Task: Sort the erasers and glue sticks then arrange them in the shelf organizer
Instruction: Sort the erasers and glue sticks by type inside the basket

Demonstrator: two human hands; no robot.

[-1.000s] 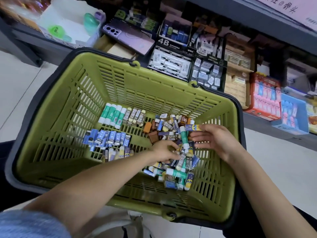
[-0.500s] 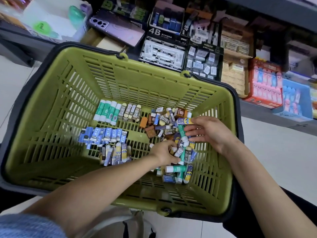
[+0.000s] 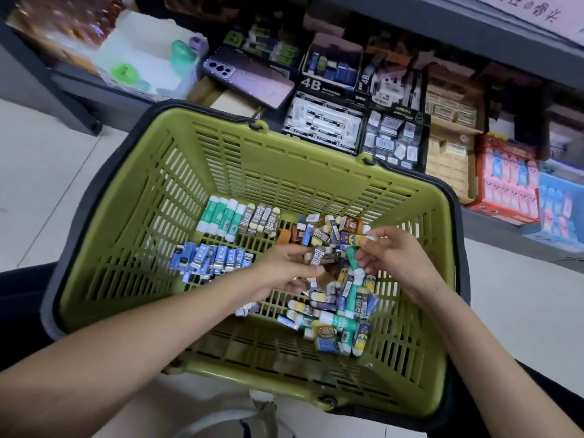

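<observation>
Broadly, a shelf spans the top, its open display boxes set edge to edge: a black 4B box of white-sleeved erasers in rows, a second black box of small loose packets touching its right side, then a cardboard tray and a red box. A phone lies face down across boxes further left. Pale floor tile shows on both sides below the shelf. The green basket fills the middle, its far rim close against the shelf front and a dark band round the rim. Inside, the right half holds a mixed pile of erasers and glue sticks, jumbled at all angles. The left half is sorted: a blue eraser row, and beyond it a glue stick row touching a 2B eraser row. Bare slatted bottom shows left of the rows and along the near wall. Both hands are over the pile. The left hand is curled, with a 2B eraser between forefinger and thumb; cannot tell whether it is gripped. The right hand pinches a blue-and-yellow piece at its white end, lifted just above the pile. A green glue stick sits at its lower fingertips.
</observation>
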